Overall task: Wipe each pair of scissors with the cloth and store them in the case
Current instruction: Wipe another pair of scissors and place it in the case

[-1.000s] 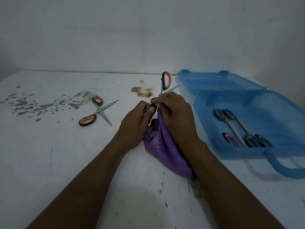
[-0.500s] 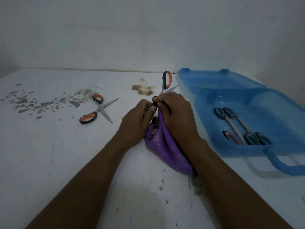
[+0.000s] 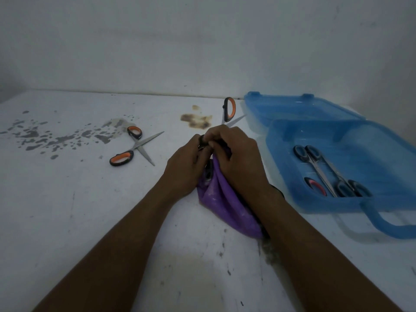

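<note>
Two things I am seeing: the left hand [image 3: 186,170] is pinching dark-handled scissors [image 3: 207,174], the right hand [image 3: 238,158] is gripping the crumpled purple cloth [image 3: 225,206] around them.

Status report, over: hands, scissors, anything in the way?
Left hand grips scissors. Right hand holds cloth against them. Case open, nothing blocking. Orange pair lies left.
</note>
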